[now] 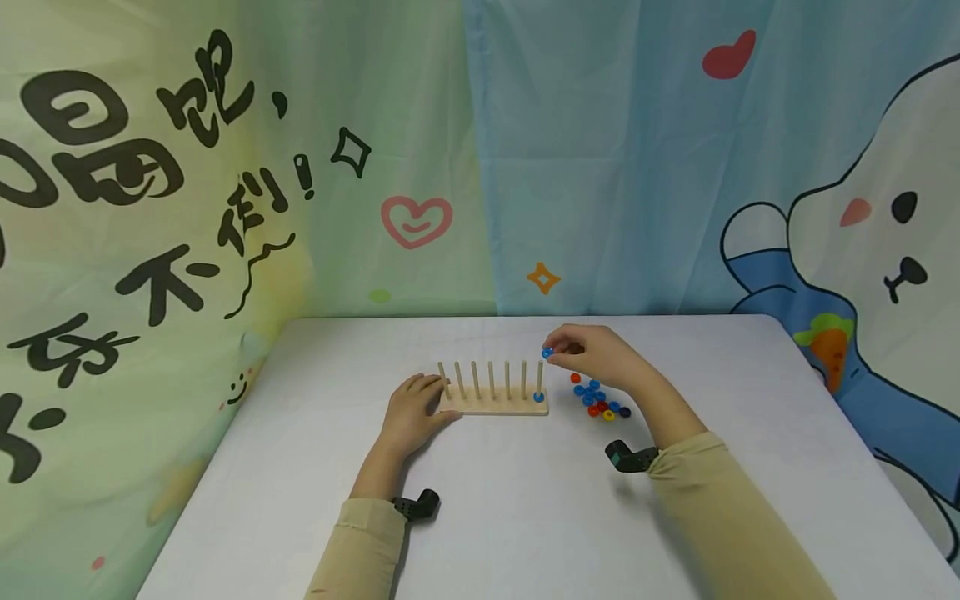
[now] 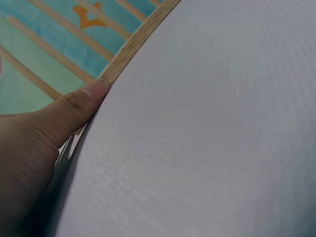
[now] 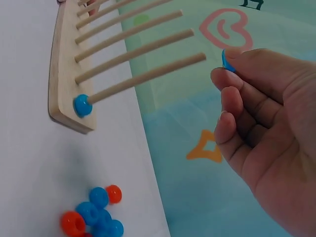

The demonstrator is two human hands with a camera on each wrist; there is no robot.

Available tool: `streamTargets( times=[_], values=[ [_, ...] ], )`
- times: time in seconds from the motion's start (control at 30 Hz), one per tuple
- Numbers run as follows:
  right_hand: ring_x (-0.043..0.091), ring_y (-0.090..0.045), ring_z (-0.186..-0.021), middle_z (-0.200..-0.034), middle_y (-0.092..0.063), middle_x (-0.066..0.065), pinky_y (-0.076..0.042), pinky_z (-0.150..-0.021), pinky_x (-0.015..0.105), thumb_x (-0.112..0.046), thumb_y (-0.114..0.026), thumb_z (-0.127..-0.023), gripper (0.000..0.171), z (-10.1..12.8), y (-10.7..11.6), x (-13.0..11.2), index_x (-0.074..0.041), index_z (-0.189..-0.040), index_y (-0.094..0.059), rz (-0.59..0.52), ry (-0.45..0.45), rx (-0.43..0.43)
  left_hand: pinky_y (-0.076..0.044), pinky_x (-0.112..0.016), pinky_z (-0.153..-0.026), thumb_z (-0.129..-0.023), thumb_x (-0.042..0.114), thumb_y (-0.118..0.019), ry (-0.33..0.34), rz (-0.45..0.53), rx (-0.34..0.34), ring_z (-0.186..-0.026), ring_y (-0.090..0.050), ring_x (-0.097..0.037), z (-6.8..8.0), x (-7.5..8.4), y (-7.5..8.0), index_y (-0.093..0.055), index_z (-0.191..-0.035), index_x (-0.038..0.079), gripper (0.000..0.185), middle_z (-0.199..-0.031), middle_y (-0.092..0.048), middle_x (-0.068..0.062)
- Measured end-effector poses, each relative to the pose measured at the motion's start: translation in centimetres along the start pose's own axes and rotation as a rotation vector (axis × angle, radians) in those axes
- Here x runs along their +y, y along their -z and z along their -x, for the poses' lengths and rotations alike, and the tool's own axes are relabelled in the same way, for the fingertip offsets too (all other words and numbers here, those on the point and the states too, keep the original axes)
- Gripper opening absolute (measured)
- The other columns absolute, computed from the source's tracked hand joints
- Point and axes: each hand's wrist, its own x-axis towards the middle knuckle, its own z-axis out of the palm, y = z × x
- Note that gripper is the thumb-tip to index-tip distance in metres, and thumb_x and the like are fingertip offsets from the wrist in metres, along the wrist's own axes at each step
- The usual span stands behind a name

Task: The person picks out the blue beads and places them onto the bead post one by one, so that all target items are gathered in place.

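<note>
A small, shiny, round blue bead (image 1: 547,353) is up in the air, pinched between the thumb and a finger of the right hand (image 1: 596,357), in a narrow grip. It is near the tip of a thin wooden peg (image 1: 540,377), but apart from it. That peg stands at the right end of a long, pale wooden board (image 1: 491,407). The left hand (image 1: 412,417) holds the board's other end, thumb on the front edge. Another blue bead (image 1: 538,397) sits low on the peg. Red, blue, yellow and dark beads (image 1: 588,401) lie bunched on the white bench (image 1: 525,517).
</note>
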Motion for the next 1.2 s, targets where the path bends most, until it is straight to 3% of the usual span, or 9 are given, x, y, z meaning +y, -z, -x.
streamTargets(
  times=[0.3,0.57,0.93,1.2],
  values=[
    [0.016,-0.061,-0.090,-0.100,-0.068,-0.002,-0.055,-0.077,0.031,-0.030,-0.067,-0.095,0.020,-0.5,-1.2,-0.3,-0.022,-0.114,-0.067,0.018,-0.046,-0.054,-0.030,-0.053,-0.120,-0.084,0.054,-0.071,-0.013,-0.023,0.002,-0.141,-0.041,-0.034,-0.1,0.0,0.0,-0.058,-0.139,0.014,0.070,-0.144,-0.056,-0.007],
    [0.014,-0.060,-0.090,-0.098,-0.067,-0.004,-0.052,-0.081,0.032,-0.032,-0.069,-0.094,0.022,-0.5,-2.5,1.0,-0.022,-0.114,-0.068,0.032,-0.036,-0.037,-0.030,-0.054,-0.120,-0.084,0.055,-0.071,-0.018,-0.023,0.011,-0.141,-0.041,-0.034,-0.1,0.1,0.1,-0.058,-0.139,0.013,0.070,-0.143,-0.056,-0.007],
    [0.016,-0.059,-0.089,-0.096,-0.066,-0.002,-0.050,-0.079,0.033,-0.025,-0.069,-0.094,0.020,-0.1,-4.8,2.5,-0.017,-0.112,-0.066,-0.022,-0.035,-0.038,-0.031,-0.054,-0.120,-0.085,0.055,-0.071,-0.018,-0.024,0.015,-0.141,-0.041,-0.034,-0.2,-0.3,-0.2,-0.057,-0.140,0.014,0.070,-0.143,-0.056,-0.007],
    [0.013,-0.057,-0.084,-0.091,-0.065,-0.003,-0.047,-0.075,0.029,-0.024,-0.071,-0.092,0.018,-0.4,-6.2,3.9,-0.015,-0.107,-0.067,0.006,-0.038,-0.027,-0.030,-0.053,-0.120,-0.085,0.056,-0.070,-0.008,-0.025,0.004,-0.142,-0.040,-0.033,-0.2,-0.2,-0.2,-0.057,-0.140,0.014,0.071,-0.144,-0.056,-0.007]
  ],
)
